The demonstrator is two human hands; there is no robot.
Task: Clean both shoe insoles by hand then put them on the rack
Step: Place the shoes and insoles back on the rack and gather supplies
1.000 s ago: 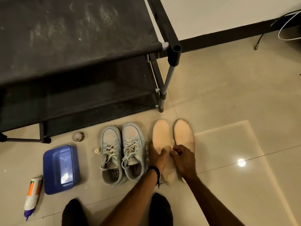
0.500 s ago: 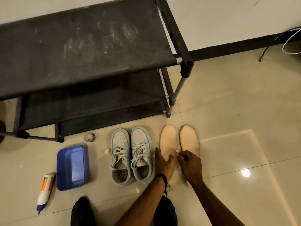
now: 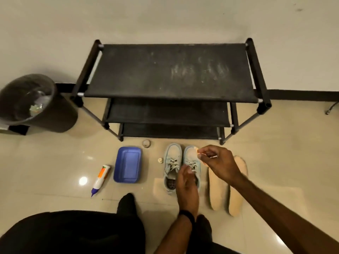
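1. Nearest the camera, the left hand (image 3: pixel 187 187) is held edge-on over the heel of the right shoe (image 3: pixel 191 165), fingers loosely extended, nothing gripped.
2. At 3 o'clock from it, both insoles (image 3: pixel 218 189) lie flat on the floor tiles (image 3: pixel 275 162), side by side and touching, neither yet on the rack.
3. The right hand (image 3: pixel 214 160) is raised above the shoe toe, fingertips pinched on a small pale scrap (image 3: pixel 196 149); what it is cannot be told.
4. Risk, judged: the scrap could be dropped back onto the insoles or into a shoe if the pinch loosens, since the bin (image 3: pixel 27 101) sits well apart at 10 o'clock.
5. Risk, judged: the top shelf of the rack (image 3: pixel 165 74) at 12 o'clock looks dusty; cleaned insoles could be soiled again there.
6. Versus a second ago: both hands were then down on the insoles; now they are lifted off, and the view has pulled back, taking in the bin.
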